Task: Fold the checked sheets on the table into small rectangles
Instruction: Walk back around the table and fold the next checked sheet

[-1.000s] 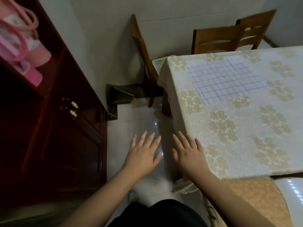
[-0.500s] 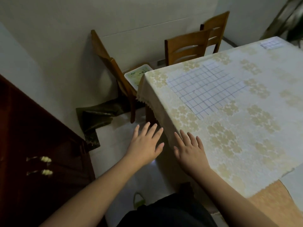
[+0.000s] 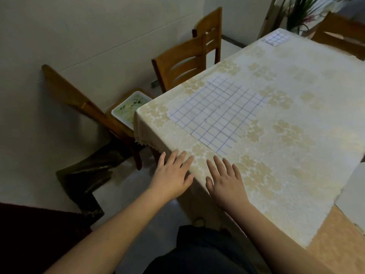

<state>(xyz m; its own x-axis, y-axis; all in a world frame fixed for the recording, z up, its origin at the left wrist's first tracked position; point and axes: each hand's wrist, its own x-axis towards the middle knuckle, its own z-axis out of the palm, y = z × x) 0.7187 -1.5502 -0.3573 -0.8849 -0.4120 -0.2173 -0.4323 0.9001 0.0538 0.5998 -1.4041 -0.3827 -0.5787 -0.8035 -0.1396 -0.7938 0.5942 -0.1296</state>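
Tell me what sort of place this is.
Probably a home dining room: a table under a floral cloth, wooden chairs around it, and a potted plant in the corner.

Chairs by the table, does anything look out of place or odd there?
Yes. One wooden chair leans steeply back against the wall, unlike the upright chair beside it. A white tray sits on its tilted seat and could slide.

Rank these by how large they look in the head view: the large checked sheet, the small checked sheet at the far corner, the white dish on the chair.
1. large checked sheet
2. white dish, partly hidden by the tablecloth
3. small checked sheet, though it lies farthest from the camera, which shrinks it.
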